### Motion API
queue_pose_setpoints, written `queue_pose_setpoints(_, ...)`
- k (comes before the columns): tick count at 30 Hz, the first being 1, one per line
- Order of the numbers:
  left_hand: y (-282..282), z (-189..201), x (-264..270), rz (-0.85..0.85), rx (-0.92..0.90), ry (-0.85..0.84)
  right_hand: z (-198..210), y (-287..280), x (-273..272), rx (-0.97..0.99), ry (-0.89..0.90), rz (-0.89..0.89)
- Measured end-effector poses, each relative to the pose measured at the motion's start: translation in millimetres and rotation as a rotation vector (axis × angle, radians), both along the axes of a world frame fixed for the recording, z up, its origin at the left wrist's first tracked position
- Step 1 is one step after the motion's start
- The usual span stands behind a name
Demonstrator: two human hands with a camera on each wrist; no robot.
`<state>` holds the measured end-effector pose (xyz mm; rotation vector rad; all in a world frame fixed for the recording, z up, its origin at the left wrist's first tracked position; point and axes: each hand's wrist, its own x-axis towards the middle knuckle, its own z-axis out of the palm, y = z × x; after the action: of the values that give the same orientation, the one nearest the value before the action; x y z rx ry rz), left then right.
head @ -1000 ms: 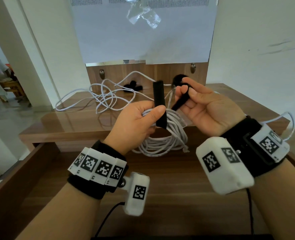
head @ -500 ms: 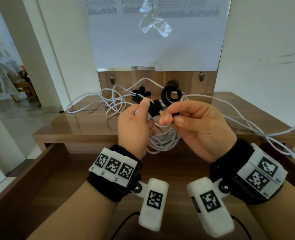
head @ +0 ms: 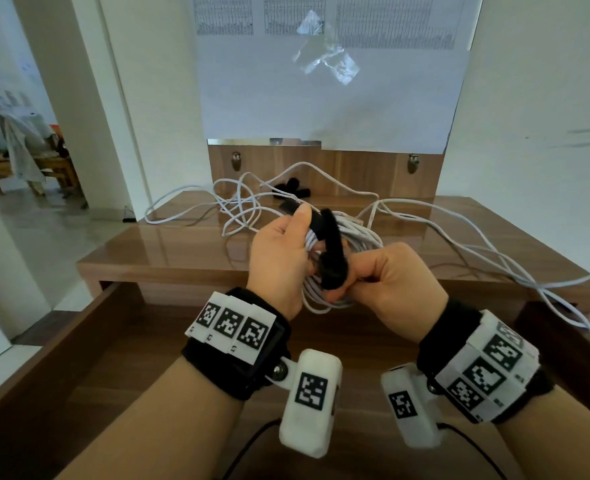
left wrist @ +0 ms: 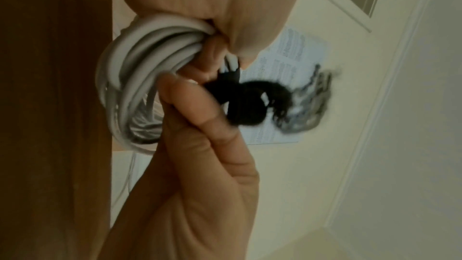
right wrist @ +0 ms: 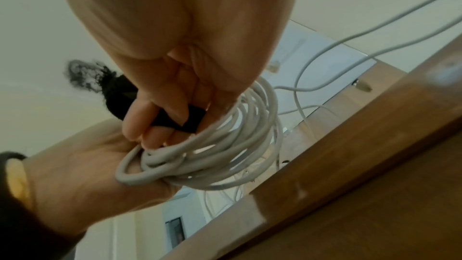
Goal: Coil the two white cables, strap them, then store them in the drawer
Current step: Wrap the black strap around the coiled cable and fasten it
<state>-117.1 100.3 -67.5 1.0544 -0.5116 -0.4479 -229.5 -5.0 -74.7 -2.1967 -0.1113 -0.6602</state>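
Centre frame, above open drawer [head: 120, 341]: left hand [head: 279, 258] closed round coil [head: 352, 237], thumb pressing strap [head: 331, 251]. Right hand [head: 394, 285] curled, pinching strap end. Loose cable [head: 238, 202] on desk [head: 182, 247], upper centre.

Open room is seen below the raised hands, inside the open drawer [head: 189, 368], bounded by its side wall on the left. Behind, the tabletop [head: 168, 244] is crossed by a loose white cable [head: 238, 202] and, to the right, by trailing strands [head: 494, 251]; black straps [head: 291, 188] lie at the back, apparently against the wooden backboard [head: 355, 171].
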Motion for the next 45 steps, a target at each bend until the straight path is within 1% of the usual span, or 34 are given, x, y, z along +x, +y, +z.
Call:
queue_pose_setpoints(4,-2.8,-3.0,4.8,-0.109,0.007,0.077,4.9,-5.2,-3.1,-0.083,-0.016,-0.056)
queue_pose_setpoints(7,-5.0,-4.7,6.5,-0.215,0.001,0.180,2.1,-7.8,-1.7,-0.207,-0.048,-0.145)
queue_pose_setpoints(9,-4.8,-4.1,5.3,-0.287,-0.011,0.213,1.6,-8.1,-2.0,-0.234,-0.062,-0.185)
queue_pose_setpoints(14,-2.1,-1.6,9.0,-0.363,0.018,0.216,3.0,-5.5,-3.1,-0.294,-0.020,-0.153)
queue_pose_setpoints(15,-2.2,-2.5,10.2,-0.349,0.015,0.180,1.6,-6.4,-3.1,-0.293,-0.032,-0.157)
queue_pose_setpoints(16,-2.0,-2.7,10.3,-0.306,0.026,0.106,0.7,-6.4,-4.0,-0.276,-0.055,-0.171)
queue_pose_setpoints(18,1.6,0.0,9.4,-0.214,0.033,-0.080,1.5,-3.9,-8.5,-0.173,-0.187,-0.197)
queue_pose_setpoints(21,9.8,6.6,8.9,-0.189,0.028,-0.312,13.8,-3.9,-15.9,0.127,-0.469,-0.216)
queue_pose_setpoints(22,11.8,9.1,6.8,-0.200,0.036,-0.384,19.0,-8.9,-16.6,0.252,-0.529,-0.243)
queue_pose_setpoints(23,13.0,10.2,4.3,-0.219,0.042,-0.441,22.1,-16.8,-15.6,0.376,-0.550,-0.263)
queue_pose_setpoints(24,13.8,10.6,1.4,-0.245,0.047,-0.479,22.8,-25.1,-13.5,0.473,-0.516,-0.273)
queue_pose_setpoints(25,14.5,10.5,-1.8,-0.277,0.045,-0.512,21.2,-31.6,-10.6,0.527,-0.418,-0.281)
queue_pose_setpoints(26,15.1,10.6,-5.2,-0.313,0.046,-0.542,18.7,-34.3,-7.9,0.554,-0.276,-0.266)
queue_pose_setpoints(27,15.6,10.5,-7.3,-0.349,0.051,-0.569,15.4,-34.3,-6.4,0.579,-0.126,-0.211)
queue_pose_setpoints(29,16.4,10.1,-8.9,-0.421,0.056,-0.612,12.6,-29.1,-8.4,0.677,0.114,-0.017)
queue_pose_setpoints(31,17.6,11.2,-10.8,-0.470,0.051,-0.634,16.1,-24.6,-15.5,0.760,0.251,0.194)
queue_pose_setpoints(32,18.2,11.9,-12.0,-0.487,0.048,-0.639,18.9,-24.4,-18.6,0.777,0.289,0.277)
queue_pose_setpoints(34,18.2,12.1,-14.1,-0.505,0.044,-0.646,19.9,-24.9,-20.5,0.758,0.337,0.353)
queue_pose_setpoints(36,17.5,10.8,-15.1,-0.514,0.052,-0.646,13.3,-28.2,-15.9,0.713,0.380,0.351)
queue_pose_setpoints(38,17.5,10.2,-16.2,-0.539,0.062,-0.638,5.3,-32.9,-10.8,0.722,0.418,0.322)
queue_pose_setpoints(40,17.6,10.6,-17.5,-0.543,0.079,-0.646,2.8,-36.0,-7.1,0.719,0.454,0.338)
queue_pose_setpoints(43,17.6,11.4,-18.5,-0.531,0.090,-0.632,6.6,-39.3,-4.0,0.604,0.495,0.327)
queue_pose_setpoints(45,17.9,11.2,-17.8,-0.528,0.095,-0.636,8.4,-39.5,-6.5,0.567,0.509,0.311)
